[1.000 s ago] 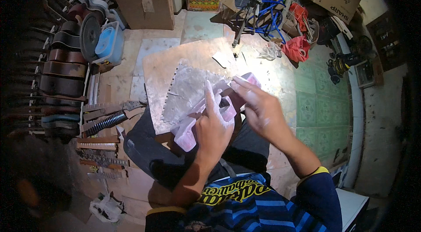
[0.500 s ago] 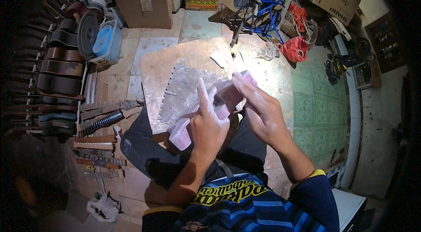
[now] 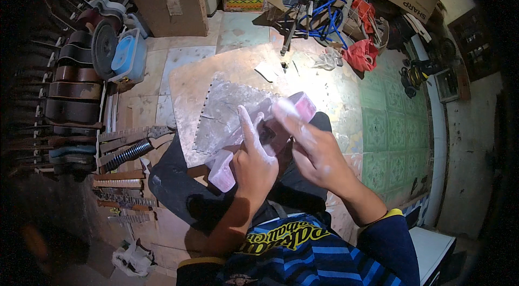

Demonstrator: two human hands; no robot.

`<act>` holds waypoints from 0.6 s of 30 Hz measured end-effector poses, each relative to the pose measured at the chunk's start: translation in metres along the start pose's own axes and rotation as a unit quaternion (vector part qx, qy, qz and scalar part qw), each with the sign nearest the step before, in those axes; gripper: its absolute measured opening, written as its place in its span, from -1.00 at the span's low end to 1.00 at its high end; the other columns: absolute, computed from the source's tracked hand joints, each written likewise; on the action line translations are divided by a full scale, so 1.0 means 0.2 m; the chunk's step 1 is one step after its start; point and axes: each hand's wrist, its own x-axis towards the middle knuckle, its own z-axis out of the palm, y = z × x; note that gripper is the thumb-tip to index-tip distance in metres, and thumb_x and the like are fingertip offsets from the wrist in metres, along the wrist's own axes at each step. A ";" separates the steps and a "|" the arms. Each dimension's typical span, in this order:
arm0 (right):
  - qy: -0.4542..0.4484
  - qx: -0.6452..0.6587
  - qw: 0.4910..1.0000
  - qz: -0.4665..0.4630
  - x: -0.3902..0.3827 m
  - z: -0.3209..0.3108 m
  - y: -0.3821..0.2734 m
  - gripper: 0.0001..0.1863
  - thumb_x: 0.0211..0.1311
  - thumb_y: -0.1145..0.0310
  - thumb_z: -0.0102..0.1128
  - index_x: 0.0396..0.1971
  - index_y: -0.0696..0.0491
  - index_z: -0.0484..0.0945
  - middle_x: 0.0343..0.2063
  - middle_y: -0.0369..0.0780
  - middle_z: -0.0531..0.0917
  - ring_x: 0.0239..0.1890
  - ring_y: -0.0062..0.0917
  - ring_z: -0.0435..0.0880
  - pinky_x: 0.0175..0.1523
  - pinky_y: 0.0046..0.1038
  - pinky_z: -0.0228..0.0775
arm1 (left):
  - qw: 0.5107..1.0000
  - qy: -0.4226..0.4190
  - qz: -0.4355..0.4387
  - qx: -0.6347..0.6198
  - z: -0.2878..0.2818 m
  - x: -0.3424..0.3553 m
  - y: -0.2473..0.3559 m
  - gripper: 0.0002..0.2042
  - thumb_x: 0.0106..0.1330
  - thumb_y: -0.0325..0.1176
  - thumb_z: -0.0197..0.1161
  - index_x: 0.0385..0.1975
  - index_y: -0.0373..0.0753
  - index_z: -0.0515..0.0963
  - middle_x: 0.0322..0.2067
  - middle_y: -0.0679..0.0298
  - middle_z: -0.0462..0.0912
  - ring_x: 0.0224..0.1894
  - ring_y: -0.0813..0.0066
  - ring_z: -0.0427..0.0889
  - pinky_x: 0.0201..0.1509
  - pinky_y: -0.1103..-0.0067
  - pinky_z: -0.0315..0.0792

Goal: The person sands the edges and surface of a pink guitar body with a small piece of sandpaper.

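Observation:
A dusty pinkish piece with curved, thick edges (image 3: pixel 221 175) lies slanted across my lap, with a dark hollow near its middle. My left hand (image 3: pixel 253 159) grips it from above, index finger stretched out and thumb toward the hollow. Over the piece's right part, my right hand (image 3: pixel 311 148) is bent with its fingers together, and the fingertips are blurred. Whatever lies under those fingers is hidden. White powder coats both hands. Beyond the piece, a grey dusty sheet with a notched edge (image 3: pixel 219 107) rests on a flat board (image 3: pixel 186 88).
Guitar bodies (image 3: pixel 73 110) line the left side in a row. Guitar necks (image 3: pixel 121 183) lie on the floor at left, near a blue tub (image 3: pixel 125 53). Ahead stand a wooden panel (image 3: pixel 167 2), a blue hose (image 3: pixel 330 18) and a red bag (image 3: pixel 361 54).
My right hand has slid left along the piece, uncovering its pink right end. The left hand keeps its grip. The whole view has shifted slightly.

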 end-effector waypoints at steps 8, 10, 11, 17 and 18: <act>0.020 0.006 0.998 -0.066 -0.08 -0.05 0.05 -0.18 0.13 0.58 0.07 0.50 0.13 0.20 0.35 0.10 0.47 0.17 0.09 0.62 0.20 -0.14 0.59 | 0.999 0.034 0.020 0.011 -0.02 0.08 -0.01 0.04 0.13 -0.36 0.50 0.59 -0.27 -0.04 -0.01 -0.12 0.74 -0.10 -0.15 0.75 -0.04 0.21 0.61; 0.057 -0.072 0.995 0.037 -0.05 -0.02 0.06 -0.20 0.11 0.60 0.08 0.47 0.13 0.26 0.34 0.08 0.48 0.17 0.05 0.63 0.18 -0.14 0.60 | 0.994 0.063 0.055 0.069 -0.01 0.10 -0.01 -0.14 0.09 -0.33 0.54 0.46 -0.28 0.32 -0.16 -0.06 0.77 -0.18 -0.10 0.76 -0.10 0.21 0.61; 0.092 -0.101 0.990 0.036 -0.02 0.00 0.13 -0.19 0.09 0.61 0.11 0.46 0.11 0.29 0.35 0.06 0.47 0.15 0.01 0.65 0.13 -0.15 0.63 | 0.991 0.067 0.079 0.086 -0.01 0.11 -0.02 -0.20 0.08 -0.31 0.56 0.39 -0.27 0.40 -0.16 -0.04 0.78 -0.18 -0.06 0.77 -0.10 0.24 0.61; 0.108 -0.106 0.988 0.018 -0.05 0.02 0.09 -0.18 0.08 0.60 0.16 0.46 0.00 0.34 0.42 -0.03 0.42 0.16 -0.12 0.68 0.03 -0.20 0.69 | 0.987 0.080 0.081 0.114 -0.01 0.13 0.00 -0.43 0.04 -0.27 0.59 0.10 -0.26 0.65 -0.23 -0.02 0.78 -0.20 -0.03 0.78 -0.11 0.26 0.62; 0.114 -0.114 0.987 0.014 -0.04 0.02 0.11 -0.18 0.09 0.59 0.17 0.46 -0.01 0.34 0.43 -0.04 0.40 0.16 -0.12 0.68 0.02 -0.20 0.69 | 0.986 0.087 0.079 0.115 0.00 0.13 0.00 -0.45 0.03 -0.26 0.61 0.08 -0.25 0.66 -0.25 0.00 0.78 -0.20 0.00 0.79 -0.12 0.28 0.62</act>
